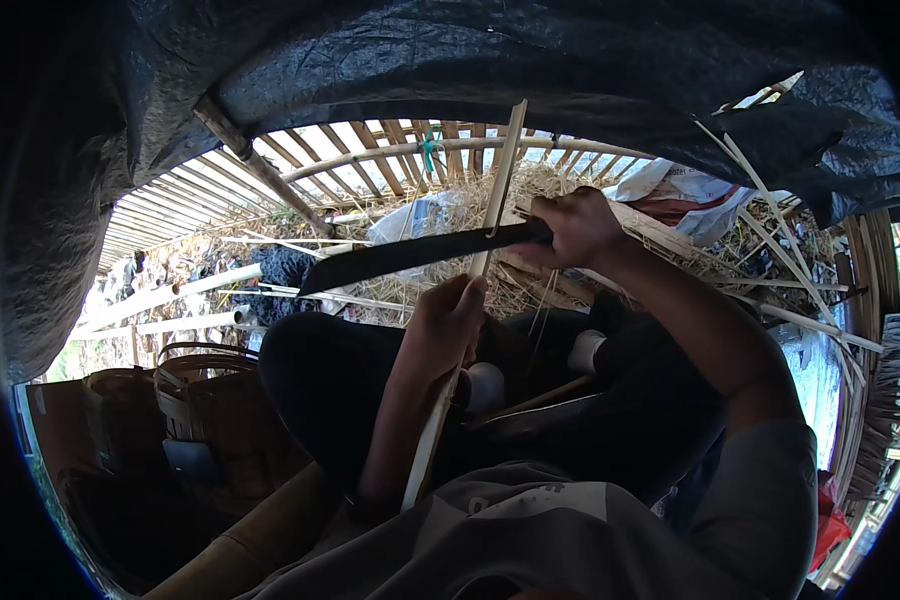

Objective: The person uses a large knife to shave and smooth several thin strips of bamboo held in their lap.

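My left hand [444, 322] is closed around a long pale bamboo strip [506, 168]. The strip slants from my lap up toward the slatted fence, its lower end beside my left forearm. In my right hand [576, 228] is the handle of a machete [410, 258], its long dark blade pointing left. The blade crosses the strip a little above my left hand, and a small curl of bamboo shows where they meet. My right fingers wrap the handle and hide most of it.
Shavings [540, 185] litter the ground ahead. Bamboo poles [170, 295] lie at the left, above woven baskets [205, 400]. A thick bamboo pole [255, 535] runs beside my left side. A dark tarp [450, 60] hangs overhead before a slatted fence [390, 155]. White sacks [680, 195] and thin strips [780, 230] are at right.
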`<action>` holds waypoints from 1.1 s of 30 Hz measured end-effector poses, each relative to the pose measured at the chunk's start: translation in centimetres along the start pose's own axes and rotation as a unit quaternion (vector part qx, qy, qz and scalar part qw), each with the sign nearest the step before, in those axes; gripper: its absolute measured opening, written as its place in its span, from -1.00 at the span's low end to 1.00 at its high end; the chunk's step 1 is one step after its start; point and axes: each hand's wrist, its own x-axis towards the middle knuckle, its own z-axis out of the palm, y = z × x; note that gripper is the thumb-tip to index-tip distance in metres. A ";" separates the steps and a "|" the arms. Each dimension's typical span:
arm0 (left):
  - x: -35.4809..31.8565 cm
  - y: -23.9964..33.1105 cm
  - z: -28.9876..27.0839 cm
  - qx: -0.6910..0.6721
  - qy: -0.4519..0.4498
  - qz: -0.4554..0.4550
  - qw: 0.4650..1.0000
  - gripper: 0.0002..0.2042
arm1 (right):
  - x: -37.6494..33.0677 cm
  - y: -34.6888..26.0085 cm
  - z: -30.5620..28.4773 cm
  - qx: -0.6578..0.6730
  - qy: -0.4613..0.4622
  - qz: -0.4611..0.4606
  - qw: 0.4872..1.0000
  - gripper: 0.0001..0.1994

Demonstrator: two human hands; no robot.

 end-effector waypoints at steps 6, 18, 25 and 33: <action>-2.0 -0.1 1.4 -0.027 -0.049 -0.011 0.998 -0.68 | 0.1 10.1 -2.6 -0.043 0.135 0.205 0.969 -0.46; 0.1 -1.6 1.3 -0.014 -0.030 -0.020 0.999 -0.65 | -0.7 0.6 -1.6 0.106 -0.118 0.000 0.987 -0.38; -0.6 -1.7 0.5 0.004 -0.025 0.001 1.000 -0.68 | 2.3 5.9 0.3 -0.038 -0.094 0.132 0.986 -0.38; -0.3 -1.4 1.4 -0.038 -0.053 -0.017 0.998 -0.69 | 1.0 6.1 -2.6 0.027 -0.135 0.202 0.970 -0.33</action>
